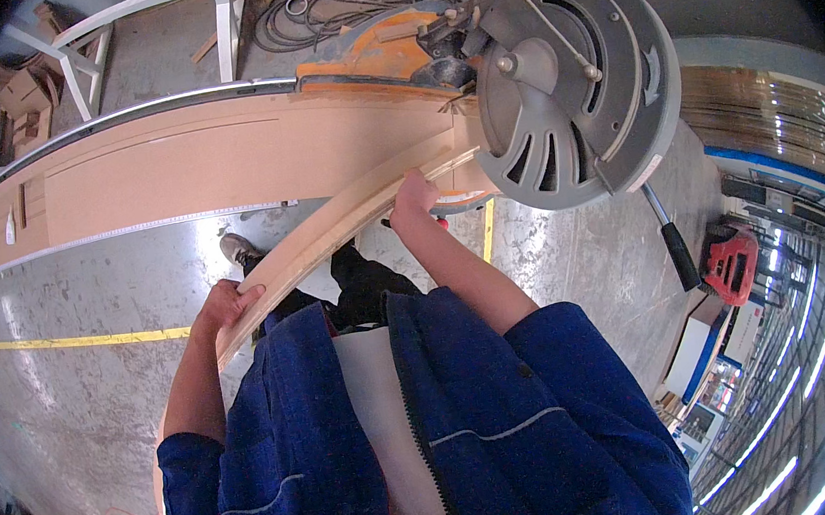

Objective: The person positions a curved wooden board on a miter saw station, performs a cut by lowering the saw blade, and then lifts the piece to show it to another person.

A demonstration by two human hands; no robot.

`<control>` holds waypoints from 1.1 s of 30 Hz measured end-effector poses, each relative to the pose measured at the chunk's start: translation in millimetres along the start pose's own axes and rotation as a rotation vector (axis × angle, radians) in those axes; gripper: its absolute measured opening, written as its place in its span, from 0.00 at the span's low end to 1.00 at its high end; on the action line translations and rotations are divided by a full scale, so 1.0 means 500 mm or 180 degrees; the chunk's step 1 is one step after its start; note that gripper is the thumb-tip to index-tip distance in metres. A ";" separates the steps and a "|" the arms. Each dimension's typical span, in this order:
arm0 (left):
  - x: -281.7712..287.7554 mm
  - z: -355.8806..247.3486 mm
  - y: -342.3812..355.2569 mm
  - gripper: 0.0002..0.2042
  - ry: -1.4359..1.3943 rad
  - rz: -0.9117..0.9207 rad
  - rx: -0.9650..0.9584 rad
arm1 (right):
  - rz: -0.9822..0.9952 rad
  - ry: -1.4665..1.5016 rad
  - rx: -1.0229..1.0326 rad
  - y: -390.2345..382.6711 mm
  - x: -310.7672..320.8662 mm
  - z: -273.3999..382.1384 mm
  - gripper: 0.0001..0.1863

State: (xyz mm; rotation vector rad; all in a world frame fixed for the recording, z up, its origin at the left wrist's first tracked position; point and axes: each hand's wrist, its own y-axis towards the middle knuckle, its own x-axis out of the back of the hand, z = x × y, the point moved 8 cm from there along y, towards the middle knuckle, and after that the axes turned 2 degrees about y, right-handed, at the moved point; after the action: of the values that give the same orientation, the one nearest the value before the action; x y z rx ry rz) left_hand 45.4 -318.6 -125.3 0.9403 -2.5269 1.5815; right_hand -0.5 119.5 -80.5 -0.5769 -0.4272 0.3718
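Note:
A long, light wooden board (329, 224) with a stepped, moulding-like edge runs slantwise from beside my body up to a mitre saw. My left hand (226, 305) is closed round its near part, thumb on top. Farther along, close to the saw, my right hand (414, 197) grips the board's near edge, its fingers partly hidden. The board's far end lies by the grey, slotted saw guard (556, 92), which hides the blade. The saw's orange body (370, 46) stands behind.
A long wood-faced bench (172, 167) with a ruled front edge extends left of the saw. A black-gripped lever (676, 255) sticks out from the saw. Coiled cables (308, 27) and a white frame (225, 26) are behind. A red machine or case (732, 262) stands at right.

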 end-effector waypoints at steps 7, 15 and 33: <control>0.003 -0.002 -0.002 0.45 0.0098 -0.0013 0.0012 | 0.0049 0.0073 -0.0020 0.013 -0.001 -0.012 0.21; -0.001 0.007 0.005 0.45 0.0085 0.0024 0.0039 | 0.0099 0.0042 -0.0015 0.018 -0.004 -0.015 0.22; 0.004 -0.005 -0.005 0.44 -0.0014 -0.0003 0.0076 | -0.0010 -0.0242 -0.0007 -0.009 0.003 0.012 0.18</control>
State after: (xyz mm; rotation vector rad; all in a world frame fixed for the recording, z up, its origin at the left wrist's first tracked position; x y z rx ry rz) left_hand 44.6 -318.2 -121.3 0.9481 -2.5157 1.6146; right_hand -0.9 119.2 -72.9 -0.5655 -0.5015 0.3911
